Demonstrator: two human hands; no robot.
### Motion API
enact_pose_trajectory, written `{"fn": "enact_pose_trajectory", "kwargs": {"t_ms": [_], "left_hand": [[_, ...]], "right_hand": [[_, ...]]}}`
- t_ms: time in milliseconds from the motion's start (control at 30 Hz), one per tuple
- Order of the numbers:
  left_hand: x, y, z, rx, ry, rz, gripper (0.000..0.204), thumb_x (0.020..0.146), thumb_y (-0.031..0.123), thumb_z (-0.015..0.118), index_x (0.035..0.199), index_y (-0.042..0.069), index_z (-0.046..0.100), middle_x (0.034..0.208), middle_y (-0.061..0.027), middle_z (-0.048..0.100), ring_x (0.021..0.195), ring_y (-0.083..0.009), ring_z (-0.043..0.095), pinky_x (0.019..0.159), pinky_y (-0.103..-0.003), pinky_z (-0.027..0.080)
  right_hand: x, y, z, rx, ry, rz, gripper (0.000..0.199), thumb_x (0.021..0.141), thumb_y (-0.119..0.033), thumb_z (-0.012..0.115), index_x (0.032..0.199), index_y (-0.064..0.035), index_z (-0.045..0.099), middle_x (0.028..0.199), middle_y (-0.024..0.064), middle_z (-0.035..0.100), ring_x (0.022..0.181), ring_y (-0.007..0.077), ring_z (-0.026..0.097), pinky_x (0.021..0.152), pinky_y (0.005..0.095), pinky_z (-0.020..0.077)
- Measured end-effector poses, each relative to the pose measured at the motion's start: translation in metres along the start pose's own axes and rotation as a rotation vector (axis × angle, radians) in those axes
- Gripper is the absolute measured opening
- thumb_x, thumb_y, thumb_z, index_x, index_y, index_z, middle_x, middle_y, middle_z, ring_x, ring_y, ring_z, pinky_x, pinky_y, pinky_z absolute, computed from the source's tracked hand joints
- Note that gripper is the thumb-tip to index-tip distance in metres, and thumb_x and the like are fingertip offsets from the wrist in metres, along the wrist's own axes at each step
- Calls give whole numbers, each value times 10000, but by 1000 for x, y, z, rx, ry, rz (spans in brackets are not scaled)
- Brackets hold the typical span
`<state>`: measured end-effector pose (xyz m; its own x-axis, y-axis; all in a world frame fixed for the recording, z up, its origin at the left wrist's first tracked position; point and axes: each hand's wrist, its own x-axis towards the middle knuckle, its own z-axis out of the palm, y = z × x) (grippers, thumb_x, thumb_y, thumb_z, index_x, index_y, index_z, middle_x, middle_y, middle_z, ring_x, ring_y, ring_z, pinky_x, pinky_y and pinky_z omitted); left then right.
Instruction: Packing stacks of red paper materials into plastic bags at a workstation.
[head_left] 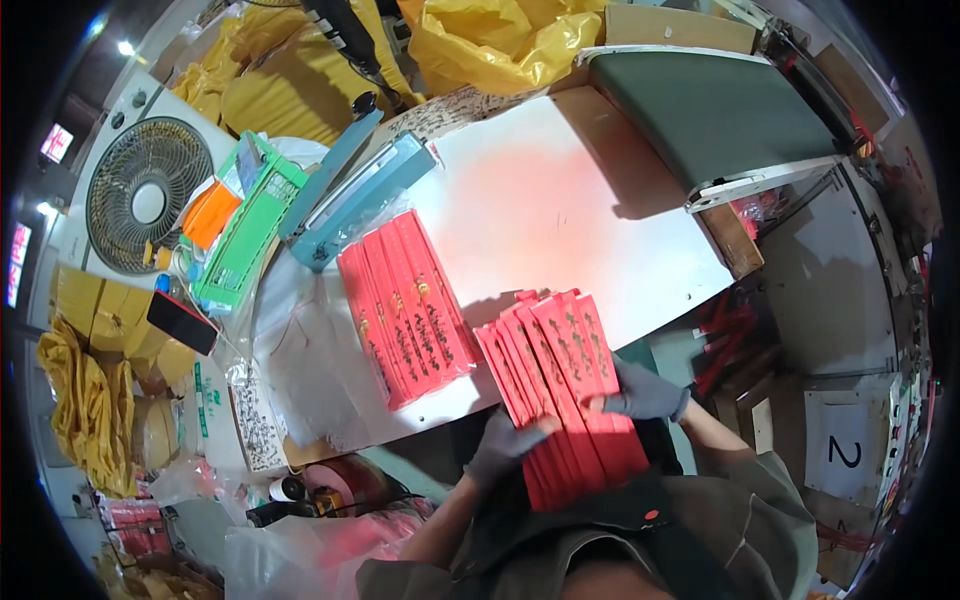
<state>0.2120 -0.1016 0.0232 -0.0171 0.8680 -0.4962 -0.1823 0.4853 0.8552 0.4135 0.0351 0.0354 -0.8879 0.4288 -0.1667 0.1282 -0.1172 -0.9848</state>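
A stack of long, narrow red packets [570, 390] with dark and gold print is held at the near edge of the table. My left hand [505, 442], in a grey glove with bare fingertips, is closed on its left side, the thumb lying over the front. My right hand [642, 392], gloved the same way, grips the right side, thumb on the packets. Their lower ends come close to my dark apron. To the left, on the white tabletop [540, 200], lies another bundle of similar red packets [408, 310], in clear plastic wrap.
Behind the bundle stands a blue-grey bar-shaped machine [365, 195]. Further left are a green basket [250, 225], a fan [150, 200] and a dark phone [182, 322]. A green conveyor belt [715, 115] rises at the back right. Yellow bags [500, 45] sit beyond the table.
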Motion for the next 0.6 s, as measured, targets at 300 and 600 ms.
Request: {"fn": "enact_pose_trajectory", "kwargs": {"t_ms": [300,600], "left_hand": [[-17,88,4,201,292,734,585,683,11,784,1201,-16,513,1089,-92,624,954,-182,618,844,-317,496],[5,148,-3,65,168,1208,1160,602,340,875,1445,45,134,1402,-196,357,1227,-335,457,1013,-435,415]], "right_hand": [[34,-88,9,-80,151,-316,1030,628,-264,875,1410,-27,248,1311,128,465,1176,186,460,966,341,403],[82,-149,4,174,128,-808,1139,551,-269,915,1431,-36,230,1263,190,509,1105,268,552,986,385,430]]}}
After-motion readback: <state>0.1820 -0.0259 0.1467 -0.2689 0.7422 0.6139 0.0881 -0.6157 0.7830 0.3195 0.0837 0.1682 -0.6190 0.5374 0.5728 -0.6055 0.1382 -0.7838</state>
